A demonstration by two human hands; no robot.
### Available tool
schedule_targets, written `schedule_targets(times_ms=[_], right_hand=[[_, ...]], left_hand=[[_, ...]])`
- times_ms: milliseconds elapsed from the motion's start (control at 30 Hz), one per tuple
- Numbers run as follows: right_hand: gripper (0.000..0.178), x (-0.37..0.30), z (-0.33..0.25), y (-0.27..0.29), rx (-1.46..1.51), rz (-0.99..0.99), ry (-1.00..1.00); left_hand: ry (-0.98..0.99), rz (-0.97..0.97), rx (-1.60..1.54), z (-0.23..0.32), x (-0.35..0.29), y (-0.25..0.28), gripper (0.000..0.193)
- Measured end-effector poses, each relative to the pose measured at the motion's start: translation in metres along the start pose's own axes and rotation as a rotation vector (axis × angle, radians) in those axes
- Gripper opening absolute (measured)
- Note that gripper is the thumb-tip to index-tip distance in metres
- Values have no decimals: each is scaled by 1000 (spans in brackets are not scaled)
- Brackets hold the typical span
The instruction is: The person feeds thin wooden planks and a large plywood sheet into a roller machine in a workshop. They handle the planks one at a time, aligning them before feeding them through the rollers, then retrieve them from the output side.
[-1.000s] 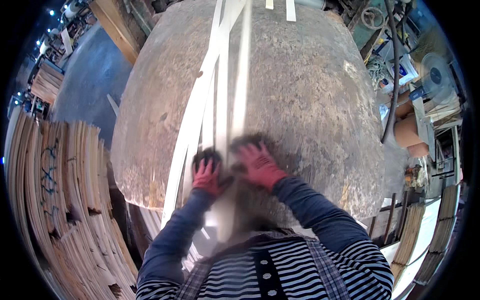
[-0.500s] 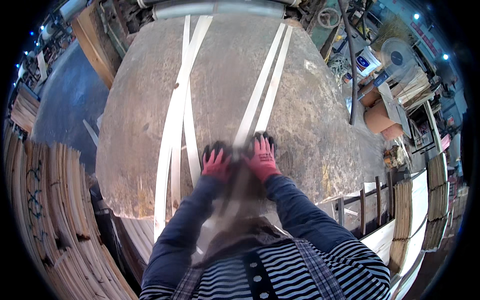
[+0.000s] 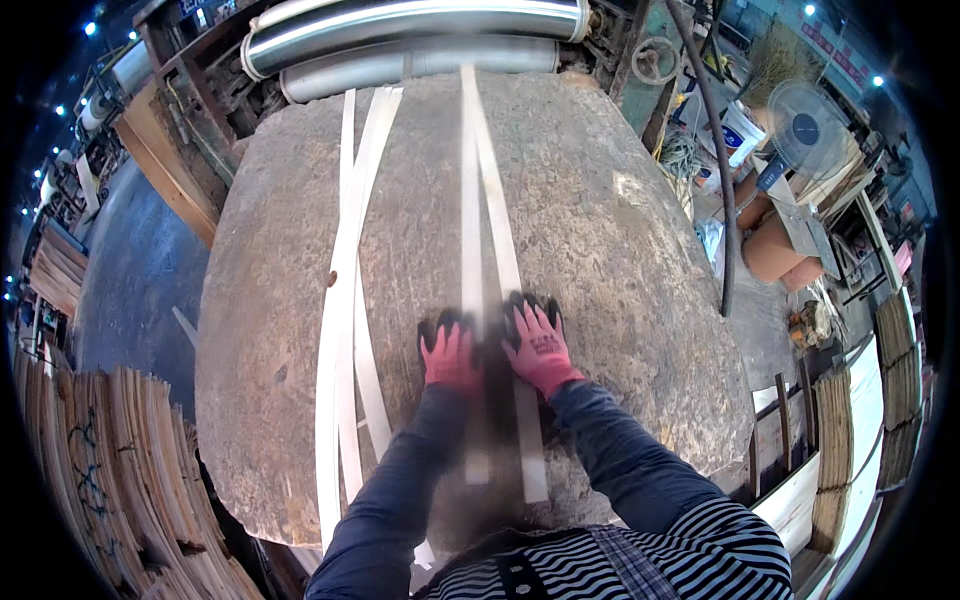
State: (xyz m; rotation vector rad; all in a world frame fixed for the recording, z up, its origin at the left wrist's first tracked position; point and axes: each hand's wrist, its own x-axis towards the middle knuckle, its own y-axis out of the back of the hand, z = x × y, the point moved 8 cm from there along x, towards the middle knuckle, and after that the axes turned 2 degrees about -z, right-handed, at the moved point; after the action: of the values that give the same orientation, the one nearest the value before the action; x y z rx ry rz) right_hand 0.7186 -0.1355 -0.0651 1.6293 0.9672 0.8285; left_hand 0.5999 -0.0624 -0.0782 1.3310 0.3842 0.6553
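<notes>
The fingers of both hands are spread out, not curled around anything: the right hand (image 3: 538, 345) lies palm down over one long, pale wood strip (image 3: 499, 210), and the left hand (image 3: 452, 352) is spread over the edge of a second strip (image 3: 471, 220). The left hand is blurry, so it is hard to say how firmly it presses, or if it presses at all. The near ends of both strips poke out on the person's side of the hands, a little way apart. Soft, even pushing with flat fingers should work best here, since such thin wood could bend or snap under a hard shove. The gloves should help against splinters. Over to the left, more pale strips (image 3: 329, 400) lie across each other near the left sleeve (image 3: 400, 460), so that arm should take care not to bump them. Farther up the big, worn table (image 3: 620, 300), the two strips come together in a skinny point; watching those far ends, not just the near ones, would help show if they cross. Just past that point is a grey roller (image 3: 350, 75), with a shiny roller (image 3: 430, 38) behind it.
</notes>
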Motion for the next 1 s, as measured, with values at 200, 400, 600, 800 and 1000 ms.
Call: schedule_targets(times_ms=[200, 400, 600, 800, 1000], right_hand=[[57, 69, 40, 5, 5, 102, -52], [59, 127, 56, 9, -15, 102, 31], [57, 222, 70, 67, -161, 438, -86], [61, 64, -86, 68, 101, 17, 442], [64, -29, -215, 17, 278, -95, 629]], left_hand=[[125, 19, 56, -16, 88, 6, 58], [106, 38, 149, -49, 154, -1, 56], [159, 346, 256, -78, 204, 83, 62], [152, 240, 49, -117, -20, 140, 72], [407, -241, 47, -101, -186, 56, 73]])
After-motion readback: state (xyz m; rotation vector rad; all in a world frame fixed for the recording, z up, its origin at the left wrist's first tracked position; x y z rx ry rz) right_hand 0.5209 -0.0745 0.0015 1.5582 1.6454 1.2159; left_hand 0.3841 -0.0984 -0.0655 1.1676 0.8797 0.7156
